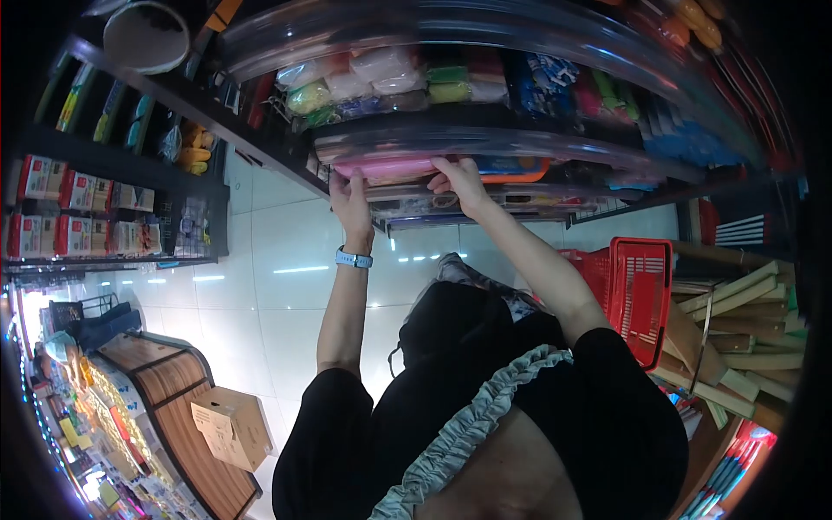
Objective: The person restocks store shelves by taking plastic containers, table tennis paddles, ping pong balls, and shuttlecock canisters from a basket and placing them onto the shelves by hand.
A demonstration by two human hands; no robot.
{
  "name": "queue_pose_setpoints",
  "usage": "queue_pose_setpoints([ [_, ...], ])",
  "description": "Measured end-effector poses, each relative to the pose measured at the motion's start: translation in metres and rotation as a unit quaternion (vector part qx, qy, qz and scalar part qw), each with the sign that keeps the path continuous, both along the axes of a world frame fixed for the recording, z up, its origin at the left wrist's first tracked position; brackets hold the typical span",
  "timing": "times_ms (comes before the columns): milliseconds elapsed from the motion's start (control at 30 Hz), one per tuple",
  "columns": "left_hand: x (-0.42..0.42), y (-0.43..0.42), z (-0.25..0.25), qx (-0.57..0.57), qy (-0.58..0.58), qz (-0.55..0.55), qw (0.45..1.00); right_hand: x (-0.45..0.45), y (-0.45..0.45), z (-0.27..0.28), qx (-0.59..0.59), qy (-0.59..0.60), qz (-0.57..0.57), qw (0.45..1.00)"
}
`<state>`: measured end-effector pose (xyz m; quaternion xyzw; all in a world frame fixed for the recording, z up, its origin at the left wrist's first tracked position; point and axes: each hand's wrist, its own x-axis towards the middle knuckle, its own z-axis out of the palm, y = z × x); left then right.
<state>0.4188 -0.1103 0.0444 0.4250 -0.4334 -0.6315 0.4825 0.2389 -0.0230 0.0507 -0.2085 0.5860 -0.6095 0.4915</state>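
A flat pink item (394, 165), perhaps a plastic-wrapped pack, lies at the front of a shelf under a clear plastic front strip. My left hand (351, 206), with a light blue watch band (354, 258) on the wrist, has its fingers at the item's left end. At its right end my right hand (461, 183) pinches the edge between thumb and fingers. Just right of that hand, an orange-and-blue item (516, 168) sits on the same shelf. Part of the pink item is hidden behind the strip and my fingers.
Wrapped bundles (373, 78) fill the shelf above. A red shopping basket (641, 299) is at my right, near stacked wooden pieces (745, 338). Boxed goods (82, 195) stand on the left rack. A cardboard box (232, 426) sits beside a wood-patterned counter (173, 394).
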Motion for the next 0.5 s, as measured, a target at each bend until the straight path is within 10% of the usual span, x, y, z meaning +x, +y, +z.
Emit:
queue_pose_setpoints([
  [500, -0.022, -0.022, -0.022, -0.01, 0.03, 0.026, 0.999, -0.01, -0.024, -0.014, 0.042, -0.023, -0.009, 0.999],
])
